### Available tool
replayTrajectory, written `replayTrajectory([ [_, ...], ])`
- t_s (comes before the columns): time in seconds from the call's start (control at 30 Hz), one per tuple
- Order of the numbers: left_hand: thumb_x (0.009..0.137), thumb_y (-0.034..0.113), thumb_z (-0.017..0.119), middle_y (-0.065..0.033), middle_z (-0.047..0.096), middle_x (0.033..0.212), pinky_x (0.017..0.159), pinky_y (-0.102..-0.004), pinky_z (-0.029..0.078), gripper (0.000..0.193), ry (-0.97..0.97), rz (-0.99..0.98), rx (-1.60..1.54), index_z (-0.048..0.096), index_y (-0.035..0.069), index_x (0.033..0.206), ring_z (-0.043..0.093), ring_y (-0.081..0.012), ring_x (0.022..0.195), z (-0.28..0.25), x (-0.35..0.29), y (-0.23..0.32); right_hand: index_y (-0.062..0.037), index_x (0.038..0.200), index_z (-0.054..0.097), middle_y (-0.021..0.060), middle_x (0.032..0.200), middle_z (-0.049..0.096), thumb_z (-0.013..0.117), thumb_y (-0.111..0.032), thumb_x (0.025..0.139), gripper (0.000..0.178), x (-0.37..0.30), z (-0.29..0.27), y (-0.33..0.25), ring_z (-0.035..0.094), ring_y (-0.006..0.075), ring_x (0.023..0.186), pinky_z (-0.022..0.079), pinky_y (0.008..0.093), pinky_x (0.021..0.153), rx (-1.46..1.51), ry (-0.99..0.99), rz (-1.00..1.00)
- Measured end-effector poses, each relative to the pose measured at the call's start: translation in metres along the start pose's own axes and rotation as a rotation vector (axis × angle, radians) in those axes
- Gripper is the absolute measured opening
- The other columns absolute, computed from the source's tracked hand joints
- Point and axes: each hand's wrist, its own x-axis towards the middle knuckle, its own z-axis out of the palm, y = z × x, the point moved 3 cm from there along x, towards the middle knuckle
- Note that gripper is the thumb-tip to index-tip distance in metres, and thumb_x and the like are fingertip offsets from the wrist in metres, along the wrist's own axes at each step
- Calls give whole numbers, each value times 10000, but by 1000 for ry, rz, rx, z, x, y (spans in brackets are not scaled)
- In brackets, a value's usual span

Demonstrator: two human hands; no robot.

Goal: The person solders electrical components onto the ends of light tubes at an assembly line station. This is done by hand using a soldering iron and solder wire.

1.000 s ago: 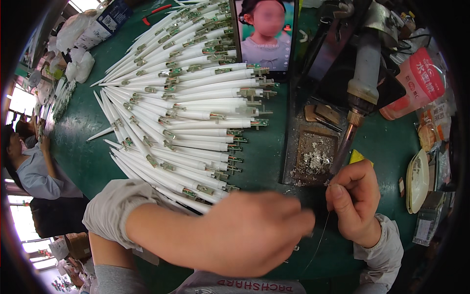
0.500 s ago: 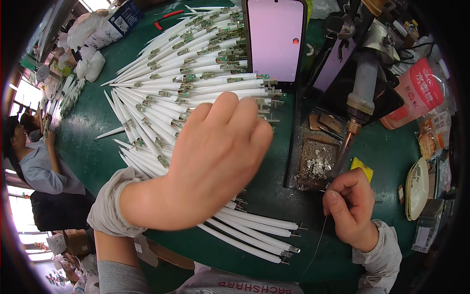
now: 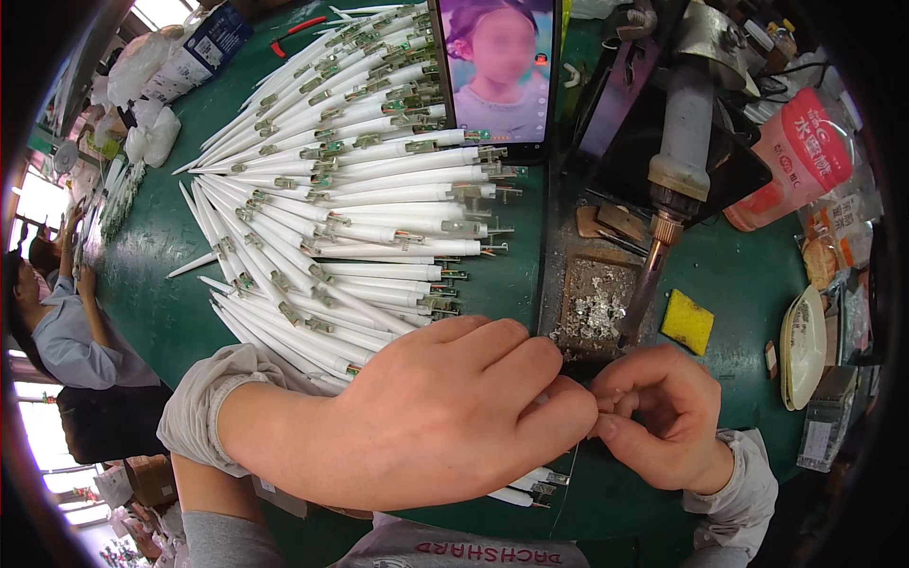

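My left hand [image 3: 464,412] is closed low over the table, its fingertips meeting those of my right hand. Whatever it grips is hidden behind the fingers. My right hand [image 3: 668,417] pinches a thin solder wire [image 3: 571,464], whose loose end hangs toward the table edge. Just above the hands, the tip of a mounted soldering iron [image 3: 680,142] points down beside a heap of solder scraps [image 3: 598,298]. Many white tapered tubes [image 3: 407,194] with small green circuit boards at their ends lie fanned out at left. A few more tube ends [image 3: 516,495] show beneath my left hand.
A phone [image 3: 502,104] stands behind the tubes. Right of the iron are a yellow sponge [image 3: 687,322], a pink package [image 3: 791,161] and a pale dish [image 3: 805,346]. Red-handled pliers [image 3: 298,33] lie far left. Another person [image 3: 71,322] sits at the left.
My left hand has come down and rightward from above the tubes to meet my right hand. The view has shifted slightly. The phone's plain pink screen now displays a picture.
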Motion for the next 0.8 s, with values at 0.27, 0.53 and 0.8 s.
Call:
replayTrajectory([
  [0.27,782,26,690,-98,585,819,554,-307,469,171,-71,-267,-675,623,6,939,586,-237,705,2,5,-19,23,910,611,79,798,635,690,51,746,184,-1,0,0,564,58,573,411,176,481,-42,-2,-40],
  [0.53,783,19,674,-87,573,767,545,-323,453,137,-81,-284,-759,622,10,909,570,-241,698,8,7,-18,6,878,602,65,785,619,707,36,739,177,1,1,-2,537,51,532,392,181,466,-93,-10,-56],
  [0.8,774,26,674,-75,558,753,531,-298,429,121,-83,-319,-781,622,16,883,552,-211,665,10,8,-18,15,866,594,52,775,610,690,39,753,151,-2,1,1,540,38,535,396,172,477,-28,4,38],
])
